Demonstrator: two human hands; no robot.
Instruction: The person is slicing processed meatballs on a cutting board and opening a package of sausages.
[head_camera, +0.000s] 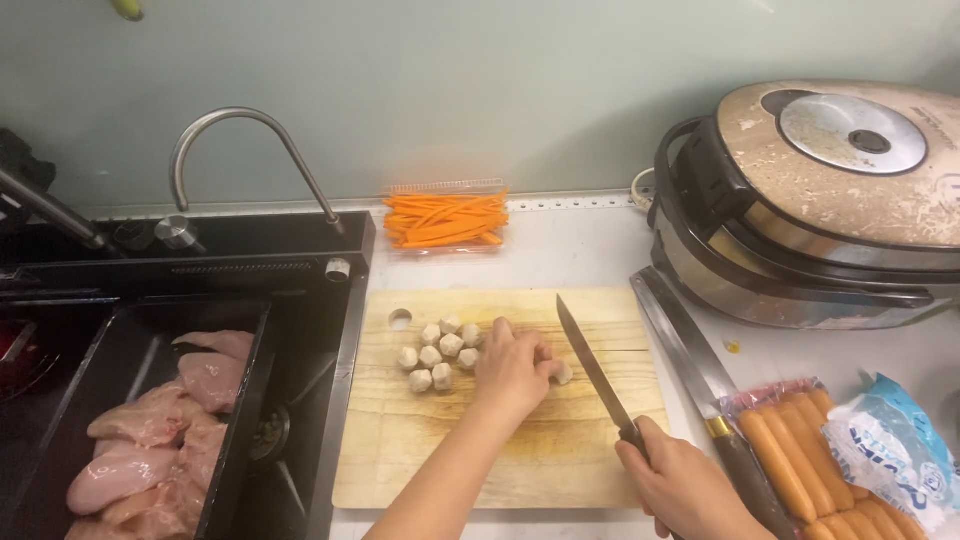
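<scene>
Knife (592, 365) in right hand (680, 485), blade running up-left toward meatball (563, 373), left hand (512, 368) beside

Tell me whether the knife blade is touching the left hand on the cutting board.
Apart. The head view shows a strip of bare board between the knife blade and the left hand, whose fingers hold a meatball.
</scene>
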